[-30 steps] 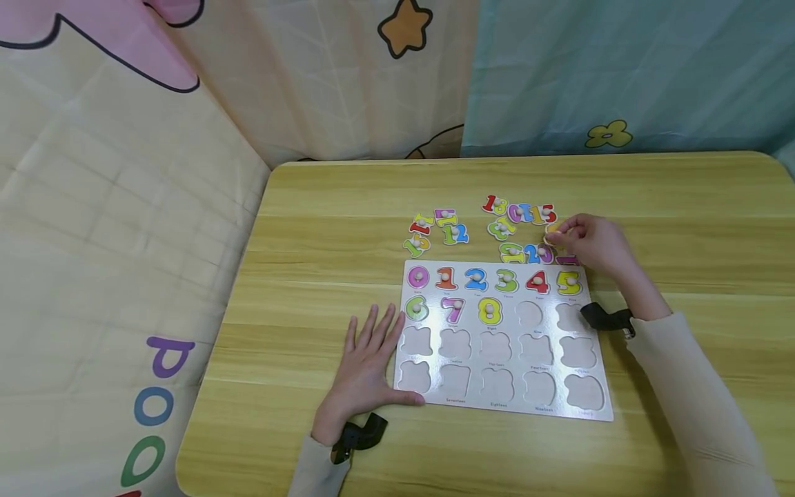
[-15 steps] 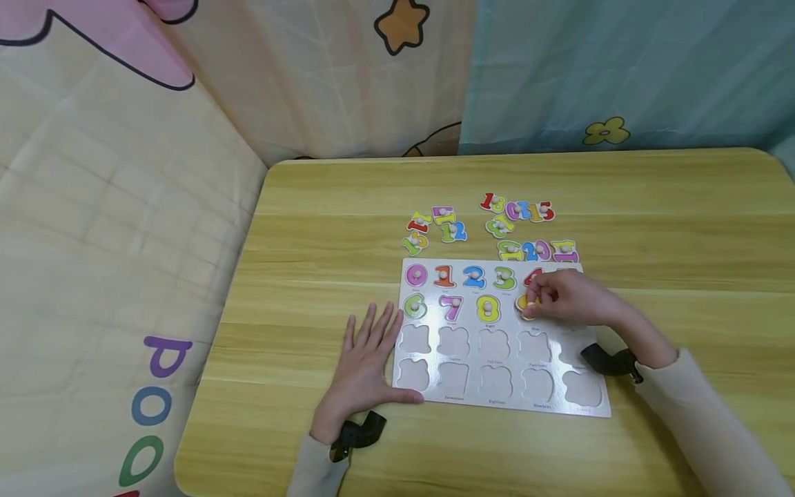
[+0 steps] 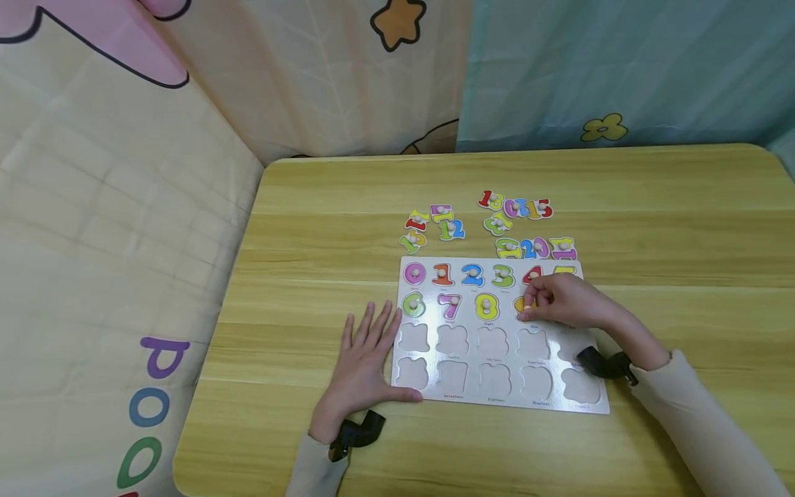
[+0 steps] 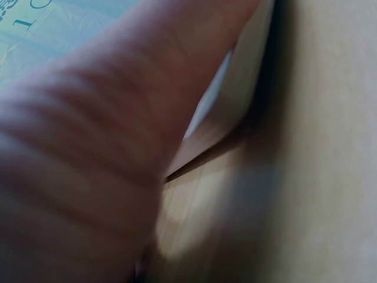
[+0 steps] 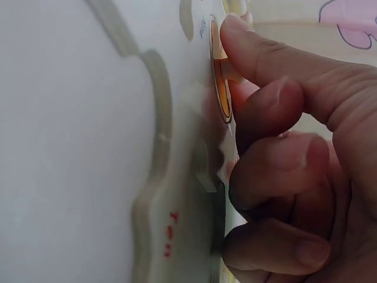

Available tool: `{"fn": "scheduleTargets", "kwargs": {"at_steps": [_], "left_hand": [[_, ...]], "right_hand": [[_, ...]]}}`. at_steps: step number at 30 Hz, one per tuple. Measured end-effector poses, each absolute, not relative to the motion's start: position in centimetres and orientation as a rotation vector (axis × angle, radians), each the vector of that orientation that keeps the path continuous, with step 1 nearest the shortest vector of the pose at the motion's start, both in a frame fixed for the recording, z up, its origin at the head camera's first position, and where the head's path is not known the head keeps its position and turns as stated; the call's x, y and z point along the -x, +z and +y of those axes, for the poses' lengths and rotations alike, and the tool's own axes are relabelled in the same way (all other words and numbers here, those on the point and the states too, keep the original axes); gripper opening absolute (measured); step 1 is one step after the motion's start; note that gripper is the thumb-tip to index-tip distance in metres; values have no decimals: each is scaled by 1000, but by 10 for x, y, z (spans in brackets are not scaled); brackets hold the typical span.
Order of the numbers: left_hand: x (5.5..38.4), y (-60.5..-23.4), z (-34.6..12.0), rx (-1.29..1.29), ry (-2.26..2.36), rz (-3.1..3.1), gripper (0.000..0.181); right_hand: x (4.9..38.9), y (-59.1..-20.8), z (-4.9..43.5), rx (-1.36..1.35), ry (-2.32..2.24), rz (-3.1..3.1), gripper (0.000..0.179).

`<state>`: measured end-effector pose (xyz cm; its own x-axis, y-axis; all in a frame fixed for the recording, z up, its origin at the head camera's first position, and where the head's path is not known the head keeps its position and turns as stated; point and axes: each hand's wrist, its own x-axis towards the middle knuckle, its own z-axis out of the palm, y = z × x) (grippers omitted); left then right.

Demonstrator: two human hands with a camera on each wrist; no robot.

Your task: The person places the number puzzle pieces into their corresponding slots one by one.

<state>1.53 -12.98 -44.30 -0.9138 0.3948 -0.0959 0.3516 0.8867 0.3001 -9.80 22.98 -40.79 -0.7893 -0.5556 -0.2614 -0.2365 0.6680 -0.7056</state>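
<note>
A white number puzzle board (image 3: 472,386) lies on the table, with the pieces 0 to 8 seated in its two upper rows. My right hand (image 3: 568,301) pinches the knob of an orange number piece (image 3: 520,304) over the slot to the right of the yellow 8 (image 3: 487,306). In the right wrist view the orange piece (image 5: 221,88) sits at the board's surface, thumb and forefinger on its peg. My left hand (image 3: 366,359) lies flat with fingers spread at the board's left edge, thumb on the lower left corner. The left wrist view shows mostly blurred hand (image 4: 106,130).
Behind the board lie loose two-digit pieces: a left cluster with a green-and-blue 12 (image 3: 451,230), and a right cluster with a red-and-yellow 13 (image 3: 491,200) and a 15 (image 3: 539,209). The wooden table (image 3: 298,255) meets printed curtains (image 3: 348,83) at the back and left.
My right hand has carried the orange piece from behind the board's right end down to the slot beside the 8. My left hand has stayed in place.
</note>
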Motion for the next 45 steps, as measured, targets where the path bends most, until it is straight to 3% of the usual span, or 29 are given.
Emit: {"fn": "scheduleTargets", "kwargs": {"at_steps": [15,19,29,45], "left_hand": [[-16,-443,-131,-589,422,2910,132],[-17,-443,-130,-591,424,2914,132],[-18,-442,-131,-586,432,2902,131],[-18,-444,-131,-604,430,2924,132]], "right_hand": [[124,-396,225,631,-892,2265,24],[150,-393,225,491,-1035,2350,23],[209,-392,215,116,-931,2725,43],[226,-394,197,28,-600,2832,49]]}}
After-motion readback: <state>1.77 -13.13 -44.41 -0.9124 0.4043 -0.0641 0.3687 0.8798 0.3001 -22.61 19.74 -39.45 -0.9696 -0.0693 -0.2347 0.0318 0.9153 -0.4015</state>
